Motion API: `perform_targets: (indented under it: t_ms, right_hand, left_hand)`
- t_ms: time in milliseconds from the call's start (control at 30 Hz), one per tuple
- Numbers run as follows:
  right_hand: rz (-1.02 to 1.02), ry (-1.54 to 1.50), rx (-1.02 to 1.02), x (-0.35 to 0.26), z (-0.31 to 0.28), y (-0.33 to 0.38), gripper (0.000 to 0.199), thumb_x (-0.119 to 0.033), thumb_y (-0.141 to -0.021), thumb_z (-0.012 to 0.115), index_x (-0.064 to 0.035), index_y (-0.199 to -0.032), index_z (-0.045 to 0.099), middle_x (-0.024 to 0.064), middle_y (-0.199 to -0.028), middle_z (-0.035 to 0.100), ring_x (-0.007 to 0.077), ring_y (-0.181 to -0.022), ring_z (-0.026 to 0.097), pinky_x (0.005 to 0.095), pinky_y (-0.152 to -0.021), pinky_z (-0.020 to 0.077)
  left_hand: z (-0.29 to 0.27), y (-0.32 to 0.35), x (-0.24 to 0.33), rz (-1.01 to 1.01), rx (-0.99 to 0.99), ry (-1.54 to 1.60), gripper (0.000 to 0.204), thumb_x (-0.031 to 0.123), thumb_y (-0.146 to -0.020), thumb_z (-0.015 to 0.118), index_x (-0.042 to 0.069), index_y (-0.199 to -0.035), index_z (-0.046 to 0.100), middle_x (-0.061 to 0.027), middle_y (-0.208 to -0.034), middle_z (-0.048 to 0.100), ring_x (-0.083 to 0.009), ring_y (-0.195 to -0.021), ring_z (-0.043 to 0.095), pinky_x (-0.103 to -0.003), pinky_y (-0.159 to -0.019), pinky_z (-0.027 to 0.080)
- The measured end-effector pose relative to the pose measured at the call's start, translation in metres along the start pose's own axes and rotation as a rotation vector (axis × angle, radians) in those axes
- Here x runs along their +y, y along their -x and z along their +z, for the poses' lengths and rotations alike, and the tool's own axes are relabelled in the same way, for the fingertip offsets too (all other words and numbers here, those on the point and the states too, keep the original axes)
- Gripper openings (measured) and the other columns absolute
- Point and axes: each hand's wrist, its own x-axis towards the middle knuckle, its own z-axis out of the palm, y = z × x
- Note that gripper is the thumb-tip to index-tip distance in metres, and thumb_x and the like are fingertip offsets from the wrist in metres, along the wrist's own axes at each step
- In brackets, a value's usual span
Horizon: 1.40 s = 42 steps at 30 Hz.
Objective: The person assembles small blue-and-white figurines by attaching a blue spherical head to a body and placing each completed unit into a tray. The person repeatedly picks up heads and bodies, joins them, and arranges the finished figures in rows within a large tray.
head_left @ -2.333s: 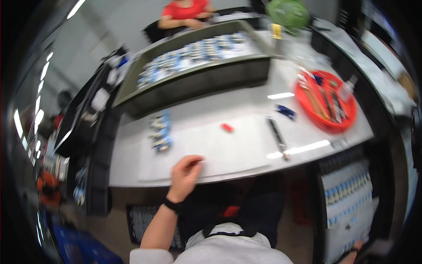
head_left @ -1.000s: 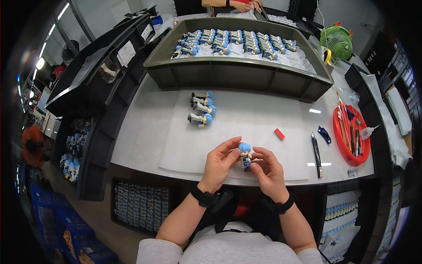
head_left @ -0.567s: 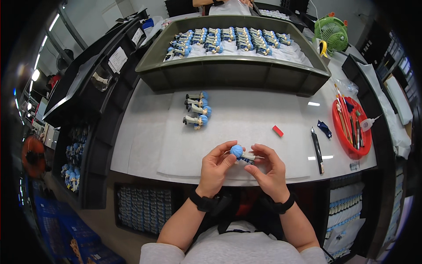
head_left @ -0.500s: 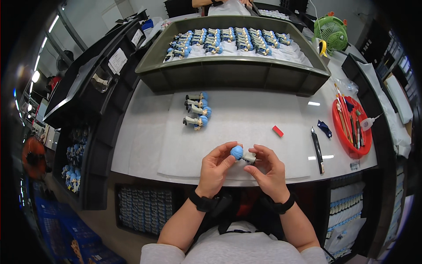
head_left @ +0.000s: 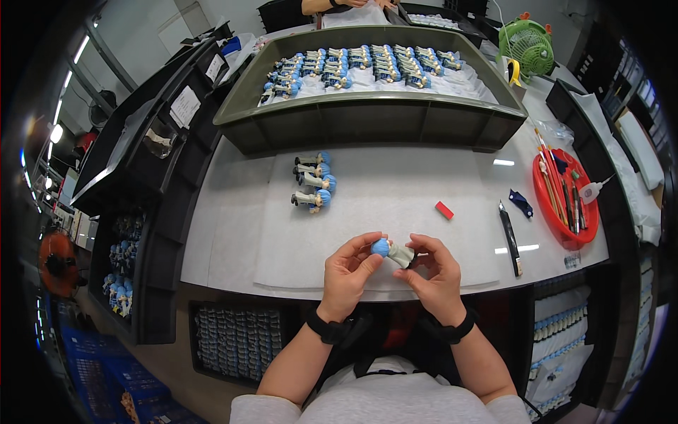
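Between my two hands, just above the white worktop near its front edge, lies a small figurine [head_left: 400,254] with blue hair and a pale body. My left hand [head_left: 347,274] pinches it by the blue head. At the other end, my right hand [head_left: 436,274] grips the dark feet between thumb and fingers. Several similar figurines [head_left: 314,181] lie on their sides in a column on the table, left of my hands and farther off. A red block [head_left: 444,210] rests on the table beyond my right hand.
A large grey-green tray [head_left: 339,120] of figurines spans the back. At right are a craft knife [head_left: 509,240], a dark blue piece [head_left: 521,203] and a red basket [head_left: 573,242] with brushes and a bottle. Black crates [head_left: 159,233] flank the left. Another person's hands [head_left: 349,3] show at the back.
The figurine has turned in my fingers, so more of its pale body and its dark feet now show. Both hands stay in nearly the same place.
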Motion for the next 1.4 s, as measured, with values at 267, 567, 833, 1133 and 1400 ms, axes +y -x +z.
perform_targets:
  t_ms: [267, 567, 833, 1133, 1400]
  right_hand:
    - [-0.003, 0.024, 0.002, 0.0, 0.0, 0.001, 0.056, 0.004, -0.067, 0.076, -0.0013, -0.118, 0.053, 0.0077, -0.102, 0.058, 0.0135, -0.091, 0.057, 0.0253, -0.077, 0.0469]
    - [-0.006, 0.028, -0.003, 0.001, -0.003, 0.002, 0.056, 0.004, -0.067, 0.076, -0.0016, -0.118, 0.053, 0.007, -0.102, 0.058, 0.0132, -0.092, 0.057, 0.0255, -0.079, 0.0461]
    - [-0.004, 0.041, -0.008, 0.0, 0.001, 0.003, 0.055, 0.006, -0.067, 0.074, -0.0008, -0.118, 0.052, 0.0075, -0.102, 0.058, 0.0139, -0.093, 0.057, 0.0259, -0.08, 0.0462]
    - [-0.188, 0.171, -0.013, -0.012, -0.003, -0.005, 0.032, -0.007, -0.075, 0.07, -0.0025, -0.105, 0.059, 0.0125, -0.099, 0.06, 0.0249, -0.088, 0.059, 0.0315, -0.072, 0.0489]
    - [-0.252, -0.032, 0.127, -0.02, -0.04, 0.011, 0.017, 0.002, -0.072, 0.066, -0.0017, -0.088, 0.061, 0.0102, -0.09, 0.061, 0.0278, -0.087, 0.058, 0.0353, -0.076, 0.0464]
  left_hand:
    - [-0.001, -0.001, 0.0, 0.02, -0.02, 0.021, 0.033, -0.002, -0.086, 0.057, -0.002, -0.119, 0.054, -0.0104, -0.117, 0.058, -0.0144, -0.105, 0.056, -0.027, -0.093, 0.043]
    - [0.003, -0.001, 0.0, -0.004, -0.02, 0.03, 0.031, -0.001, -0.087, 0.058, -0.002, -0.117, 0.055, -0.0094, -0.116, 0.058, -0.0126, -0.103, 0.055, -0.025, -0.09, 0.044]
    - [0.0, 0.001, 0.001, 0.022, -0.029, 0.032, 0.03, -0.003, -0.086, 0.057, -0.002, -0.116, 0.055, -0.0098, -0.117, 0.058, -0.0134, -0.105, 0.055, -0.026, -0.092, 0.043]
    - [-0.002, -0.003, -0.003, 0.076, -0.048, 0.022, 0.031, -0.012, -0.078, 0.058, -0.003, -0.108, 0.057, -0.0163, -0.119, 0.055, -0.0207, -0.107, 0.054, -0.03, -0.092, 0.043]
    - [-0.028, -0.007, -0.01, 0.005, 0.011, -0.055, 0.04, 0.008, -0.089, 0.056, 0.0, -0.126, 0.043, -0.0134, -0.127, 0.048, -0.0238, -0.116, 0.046, -0.036, -0.104, 0.032]
